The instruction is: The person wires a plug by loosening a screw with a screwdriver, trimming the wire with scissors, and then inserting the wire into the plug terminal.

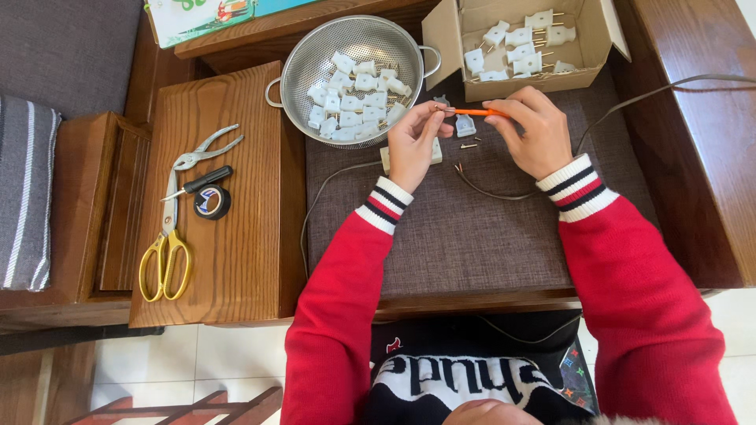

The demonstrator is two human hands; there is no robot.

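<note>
Orange-handled screwdriver [478, 112] pinched in right hand [533, 134], tip aimed at small plug part [441, 102] held closed in left hand [411, 144], above grey mat at 12 o'clock. Blade best kept square to screw, part braced firmly, loose screws [469, 145] on mat kept within reach. White plug half [465, 125] lying just below the tool. Colander [354, 39] of plug halves at 11 o'clock, cardboard box [504, 86] at 1 o'clock. Screw head hidden by fingers; part's shape hard to make out.

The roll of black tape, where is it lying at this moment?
In the head view, the roll of black tape lies on the wooden board left of both hands, touching the black-handled screwdriver and right of the yellow-handled scissors.
</note>
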